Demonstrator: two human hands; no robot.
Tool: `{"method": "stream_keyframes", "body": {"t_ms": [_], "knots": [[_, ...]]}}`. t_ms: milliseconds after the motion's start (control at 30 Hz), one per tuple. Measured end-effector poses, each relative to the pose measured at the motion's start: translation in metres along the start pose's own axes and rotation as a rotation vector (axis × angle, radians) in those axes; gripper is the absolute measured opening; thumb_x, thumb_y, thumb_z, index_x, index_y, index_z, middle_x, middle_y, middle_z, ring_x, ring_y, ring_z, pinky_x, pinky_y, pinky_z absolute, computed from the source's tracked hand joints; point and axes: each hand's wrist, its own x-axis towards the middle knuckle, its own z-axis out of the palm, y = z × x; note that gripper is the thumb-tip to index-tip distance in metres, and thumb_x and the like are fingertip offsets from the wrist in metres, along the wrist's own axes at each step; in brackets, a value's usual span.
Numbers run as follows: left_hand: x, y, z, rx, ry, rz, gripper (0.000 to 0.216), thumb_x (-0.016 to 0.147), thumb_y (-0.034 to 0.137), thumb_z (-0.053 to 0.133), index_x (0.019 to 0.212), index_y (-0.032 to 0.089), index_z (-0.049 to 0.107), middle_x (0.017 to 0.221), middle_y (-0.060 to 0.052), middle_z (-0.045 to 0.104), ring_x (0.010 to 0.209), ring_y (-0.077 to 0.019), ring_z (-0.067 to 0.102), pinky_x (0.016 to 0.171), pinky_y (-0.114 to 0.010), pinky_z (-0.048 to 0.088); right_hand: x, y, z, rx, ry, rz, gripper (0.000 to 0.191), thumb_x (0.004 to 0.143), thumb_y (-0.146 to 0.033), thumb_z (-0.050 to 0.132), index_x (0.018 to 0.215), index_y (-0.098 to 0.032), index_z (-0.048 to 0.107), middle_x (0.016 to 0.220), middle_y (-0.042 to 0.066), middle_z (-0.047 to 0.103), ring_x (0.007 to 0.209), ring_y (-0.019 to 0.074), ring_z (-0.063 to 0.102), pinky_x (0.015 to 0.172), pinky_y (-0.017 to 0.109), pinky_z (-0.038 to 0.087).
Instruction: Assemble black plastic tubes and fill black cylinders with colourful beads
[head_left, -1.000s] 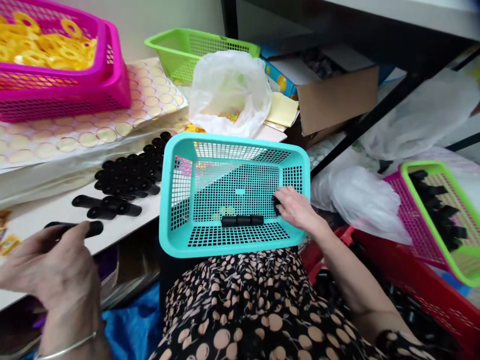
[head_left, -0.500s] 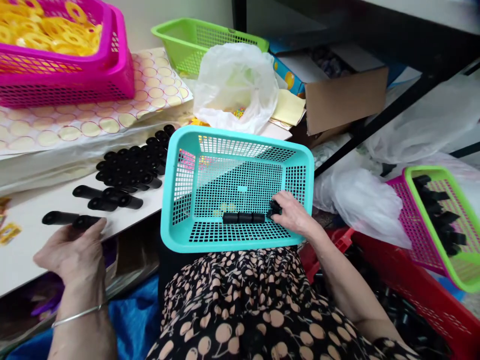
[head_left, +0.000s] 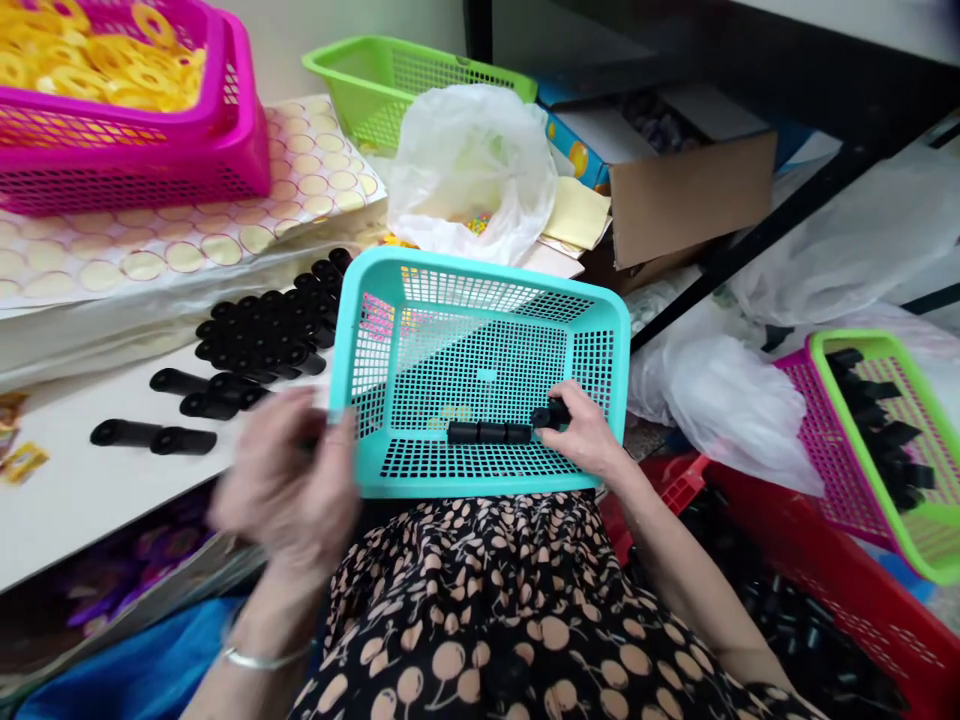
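A turquoise plastic basket point(head_left: 346, 345) sits on my lap, against a patterned garment. Inside it, my right hand point(head_left: 589, 430) is closed round a short black cylindrical piece point(head_left: 551, 412). Several black cylinders point(head_left: 489, 432) lie end to end on the basket floor beside those fingers. My left hand point(head_left: 292, 480), smeared by motion, is at the basket's left edge; whether it holds anything is unclear. On the white table to its left lie two black tubes point(head_left: 184, 440), end to end, and behind them a cluster of black tubes point(head_left: 262, 325).
Magenta baskets point(head_left: 180, 175) of yellow rings stand back left on circle-printed sheets point(head_left: 322, 165). Behind my basket are a green basket point(head_left: 360, 90), a plastic bag point(head_left: 472, 165) and a cardboard box point(head_left: 690, 200). Black parts fill a red crate point(head_left: 847, 590) at right, under a black table frame point(head_left: 757, 235).
My left hand has moved right from the two end-to-end tubes to the basket's left edge, leaving both on the table. The black piece in my right hand has turned and shows more.
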Motion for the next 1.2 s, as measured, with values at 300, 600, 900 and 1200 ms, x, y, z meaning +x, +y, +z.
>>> {"method": "stream_keyframes", "body": {"t_ms": [300,600,900,1200], "knots": [[-0.048,0.045,0.096,-0.660,-0.962,-0.639,0.033,0.066,0.024,0.077,0.097,0.017,0.068,0.093,-0.004,0.066,0.084,-0.0145,0.059,0.079,-0.029,0.049,-0.007,-0.059,-0.007,0.222,0.146,-0.129,0.035,0.071,-0.015,0.063,0.104,-0.024,0.054,0.101,0.005,0.053,0.097,0.0197,0.054,0.084,0.035,0.047],[-0.025,0.034,0.092,-1.027,-0.937,-1.145,0.020,0.075,0.020,0.069,0.092,0.010,0.064,0.086,-0.008,0.067,0.075,-0.0172,0.068,0.069,-0.026,0.055,-0.010,-0.057,-0.019,0.562,0.252,0.059,0.038,0.079,-0.026,0.067,0.115,-0.027,0.058,0.105,0.003,0.058,0.094,0.0169,0.058,0.087,0.036,0.049],[-0.026,0.030,0.096,-1.104,-0.968,-1.184,0.023,0.082,0.030,0.062,0.093,0.010,0.065,0.083,-0.008,0.066,0.072,-0.0151,0.066,0.064,-0.025,0.056,-0.012,-0.068,-0.016,0.503,0.172,-0.092,0.026,0.077,-0.024,0.070,0.103,-0.027,0.064,0.098,0.003,0.065,0.095,0.0189,0.060,0.086,0.038,0.049],[-0.026,0.033,0.097,-1.045,-0.901,-1.128,0.023,0.076,0.029,0.069,0.089,0.013,0.060,0.081,-0.005,0.065,0.071,-0.0158,0.066,0.064,-0.026,0.056,-0.012,-0.065,-0.011,0.559,0.162,-0.074,0.031,0.075,-0.022,0.072,0.106,-0.028,0.066,0.102,0.003,0.065,0.098,0.0190,0.060,0.087,0.039,0.051]]}}
